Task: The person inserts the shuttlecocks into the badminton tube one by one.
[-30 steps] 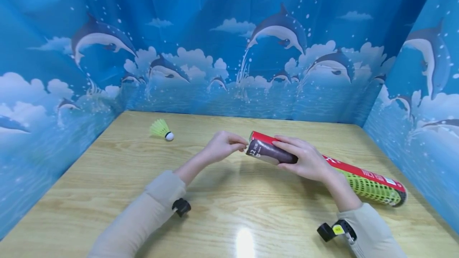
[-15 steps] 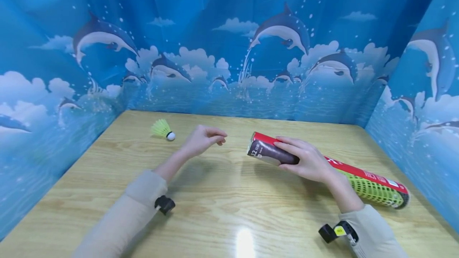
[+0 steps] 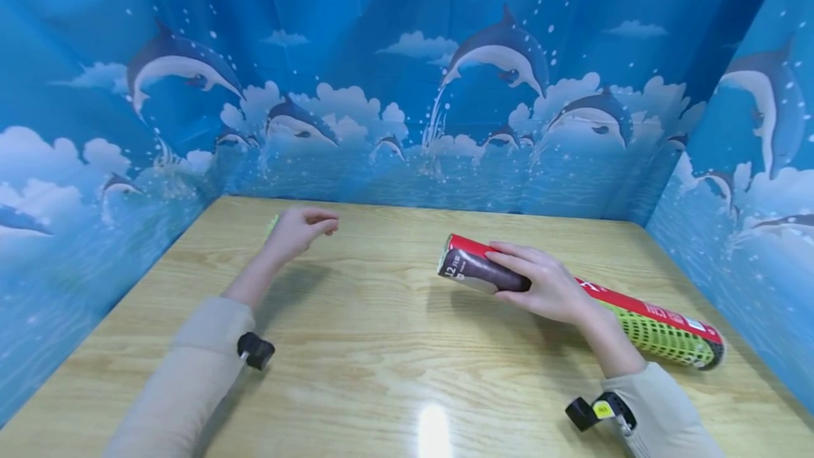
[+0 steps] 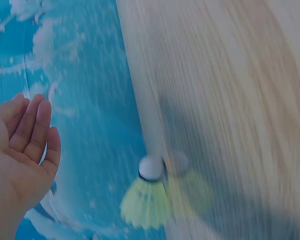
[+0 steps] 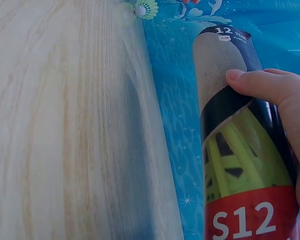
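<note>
My right hand (image 3: 548,284) grips the near-left part of a shuttlecock tube (image 3: 655,320), red and dark with yellow-green shuttlecocks showing through its side. The tube's left end is raised off the table, while its far end lies to the lower right. In the right wrist view the thumb presses on the tube (image 5: 239,155). My left hand (image 3: 297,233) holds nothing and hovers at the back left, fingers loosely bent. A yellow-green shuttlecock (image 4: 147,200) with a white cork lies there, mostly hidden behind that hand in the head view, and apart from the fingers in the left wrist view.
The wood-grain table (image 3: 381,373) carries these things. A blue curtain (image 3: 356,76) printed with dolphins and clouds stands along its back and sides. A black wrist camera (image 3: 256,350) sits on the left sleeve, another camera (image 3: 581,413) on the right.
My left hand has moved left from the tube's open end, across the table to the shuttlecock, now covering most of it. The right hand and the tube stay almost still.
</note>
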Tool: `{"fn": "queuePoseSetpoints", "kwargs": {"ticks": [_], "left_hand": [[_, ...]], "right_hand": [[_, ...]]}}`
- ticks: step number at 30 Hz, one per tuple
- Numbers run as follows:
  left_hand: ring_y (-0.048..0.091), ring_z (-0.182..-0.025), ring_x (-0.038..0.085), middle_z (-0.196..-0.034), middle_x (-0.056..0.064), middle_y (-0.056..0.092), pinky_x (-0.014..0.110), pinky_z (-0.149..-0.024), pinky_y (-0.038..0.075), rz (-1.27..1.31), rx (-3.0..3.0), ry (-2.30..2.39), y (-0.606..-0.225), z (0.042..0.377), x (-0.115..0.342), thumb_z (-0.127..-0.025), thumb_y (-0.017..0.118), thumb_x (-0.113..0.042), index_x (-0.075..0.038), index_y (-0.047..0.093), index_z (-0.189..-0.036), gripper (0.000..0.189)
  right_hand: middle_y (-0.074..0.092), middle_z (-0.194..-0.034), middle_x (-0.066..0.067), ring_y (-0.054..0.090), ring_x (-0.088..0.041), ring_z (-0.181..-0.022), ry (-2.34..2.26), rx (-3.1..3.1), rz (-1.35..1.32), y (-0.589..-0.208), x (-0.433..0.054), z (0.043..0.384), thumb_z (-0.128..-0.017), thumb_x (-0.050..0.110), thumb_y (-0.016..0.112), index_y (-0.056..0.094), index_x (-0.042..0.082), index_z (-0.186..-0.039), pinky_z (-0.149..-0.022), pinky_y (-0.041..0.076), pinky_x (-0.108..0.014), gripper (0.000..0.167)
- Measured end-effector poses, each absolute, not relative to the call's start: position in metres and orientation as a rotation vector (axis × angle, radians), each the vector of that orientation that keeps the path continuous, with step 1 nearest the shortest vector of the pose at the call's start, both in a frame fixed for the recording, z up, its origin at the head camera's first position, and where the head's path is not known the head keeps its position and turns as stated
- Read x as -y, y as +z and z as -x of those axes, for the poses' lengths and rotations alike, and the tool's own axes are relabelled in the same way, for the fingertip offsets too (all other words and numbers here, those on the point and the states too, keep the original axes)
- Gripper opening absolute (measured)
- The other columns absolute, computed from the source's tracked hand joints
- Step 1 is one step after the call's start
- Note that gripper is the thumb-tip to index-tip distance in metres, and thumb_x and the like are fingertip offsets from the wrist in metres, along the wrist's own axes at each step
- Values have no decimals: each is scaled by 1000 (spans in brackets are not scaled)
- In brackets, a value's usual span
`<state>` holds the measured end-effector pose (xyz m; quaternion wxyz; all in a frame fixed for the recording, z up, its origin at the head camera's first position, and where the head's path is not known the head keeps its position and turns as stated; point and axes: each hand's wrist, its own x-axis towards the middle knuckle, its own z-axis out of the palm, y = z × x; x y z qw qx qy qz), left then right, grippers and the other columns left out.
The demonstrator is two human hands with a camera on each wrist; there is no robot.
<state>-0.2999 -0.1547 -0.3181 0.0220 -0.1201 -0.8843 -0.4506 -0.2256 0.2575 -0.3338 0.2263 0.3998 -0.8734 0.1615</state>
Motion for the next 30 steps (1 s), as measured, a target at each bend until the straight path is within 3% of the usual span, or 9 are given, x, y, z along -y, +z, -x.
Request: {"fn": "queuePoseSetpoints", "kwargs": {"ticks": [3,5,9,16,30], "left_hand": [[57,-101,28,-112,14,63,43,-80,47,300,2758,-1384,-319,303,170,-94,55,-32,-8,60,-122,37],[53,-112,30,-119,14,60,46,-91,43,281,2754,-1379,-319,304,179,-94,54,-33,-8,58,-125,40],[44,-121,34,-128,16,53,50,-96,38,236,2737,-1346,-318,306,194,-96,51,-34,-6,55,-127,43],[42,-121,37,-130,21,50,51,-95,38,136,2705,-1320,-320,309,215,-96,49,-33,-1,51,-129,46],[41,-119,45,-130,32,44,52,-96,37,84,2812,-1185,-335,326,235,-96,50,-19,13,38,-133,50]], "right_hand": [[53,-131,-10,54,-32,-111,446,2411,-1100,-334,-257,225,-78,46,70,56,16,-129,-82,48,-50,61],[53,-131,-10,53,-32,-111,445,2417,-1095,-333,-257,225,-74,39,77,56,16,-129,-82,48,-50,63],[53,-131,-10,54,-32,-111,439,2425,-1091,-333,-256,225,-69,25,83,56,15,-129,-82,48,-49,66],[53,-131,-10,54,-32,-111,441,2415,-1103,-334,-256,225,-74,34,78,57,15,-128,-82,48,-49,62],[53,-131,-11,54,-31,-112,429,2443,-1080,-334,-256,225,-66,20,84,56,15,-129,-82,48,-48,69]]}}
